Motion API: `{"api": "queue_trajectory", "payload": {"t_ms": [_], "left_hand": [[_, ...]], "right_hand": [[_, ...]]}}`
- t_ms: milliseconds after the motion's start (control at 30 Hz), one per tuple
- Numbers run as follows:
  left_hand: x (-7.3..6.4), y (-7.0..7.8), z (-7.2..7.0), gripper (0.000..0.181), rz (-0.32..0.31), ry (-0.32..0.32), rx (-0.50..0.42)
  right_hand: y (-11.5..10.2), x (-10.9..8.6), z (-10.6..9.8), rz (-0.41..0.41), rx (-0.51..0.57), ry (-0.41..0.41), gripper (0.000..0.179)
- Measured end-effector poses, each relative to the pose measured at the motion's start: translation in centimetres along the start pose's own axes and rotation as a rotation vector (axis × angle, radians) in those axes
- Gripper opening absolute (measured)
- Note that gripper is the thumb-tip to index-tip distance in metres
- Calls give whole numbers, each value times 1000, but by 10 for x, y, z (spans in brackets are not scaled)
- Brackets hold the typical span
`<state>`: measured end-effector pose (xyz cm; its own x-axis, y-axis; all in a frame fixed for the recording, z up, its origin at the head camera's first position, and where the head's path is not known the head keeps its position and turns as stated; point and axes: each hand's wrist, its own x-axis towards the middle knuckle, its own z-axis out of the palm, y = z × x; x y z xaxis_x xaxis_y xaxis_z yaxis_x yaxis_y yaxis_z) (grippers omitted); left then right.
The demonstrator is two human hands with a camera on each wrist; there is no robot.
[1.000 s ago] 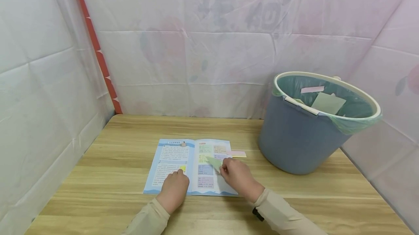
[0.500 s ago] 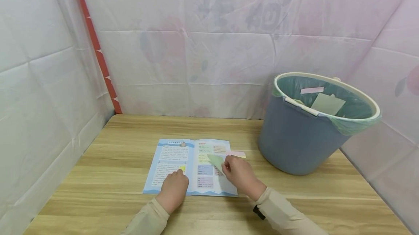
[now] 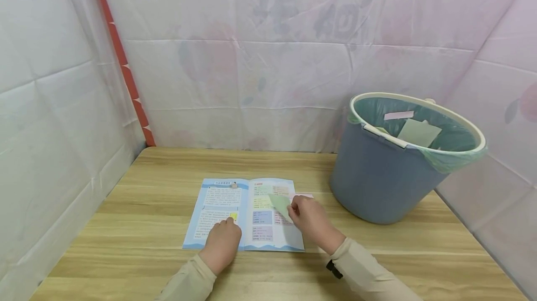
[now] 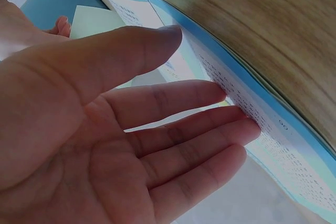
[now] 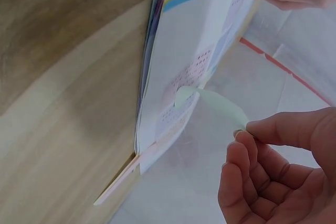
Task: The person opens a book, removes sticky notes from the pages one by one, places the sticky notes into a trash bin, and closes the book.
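An open booklet [image 3: 262, 240] with printed pages and blue borders lies on the wooden table. My right hand [image 3: 312, 222] pinches a pale green sticky note [image 3: 280, 204] between thumb and index finger over the right page. In the right wrist view the note [image 5: 223, 106] curves up from the page, its far end at the paper. My left hand [image 3: 223, 245] rests its fingertips on the left page, fingers nearly straight in the left wrist view. Just beyond them is a small yellow sticky note [image 3: 233, 216]. A pink tab [image 5: 123, 178] sticks out from the booklet's right edge.
A blue-grey bin [image 3: 377, 180] with a green liner stands at the table's right. Inside are a pale green sheet [image 3: 419, 132] and a pink strip [image 3: 398, 115]. White patterned cloth [image 3: 285, 72] hangs behind and on both sides of the table [image 3: 147, 198].
My right hand has shifted slightly up and to the right, and more of the green sticky note has lifted from the page. My left hand has stayed in place.
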<state>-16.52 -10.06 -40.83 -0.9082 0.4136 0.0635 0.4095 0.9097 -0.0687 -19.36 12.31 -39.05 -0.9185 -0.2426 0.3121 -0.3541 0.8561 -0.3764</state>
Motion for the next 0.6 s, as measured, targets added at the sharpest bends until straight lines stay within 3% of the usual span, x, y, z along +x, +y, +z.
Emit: {"api": "queue_trajectory", "payload": {"t_ms": [600], "left_hand": [[-2,1,-1,10,3,24,8]], "right_hand": [[4,6,-15,35,6,37,27]]}}
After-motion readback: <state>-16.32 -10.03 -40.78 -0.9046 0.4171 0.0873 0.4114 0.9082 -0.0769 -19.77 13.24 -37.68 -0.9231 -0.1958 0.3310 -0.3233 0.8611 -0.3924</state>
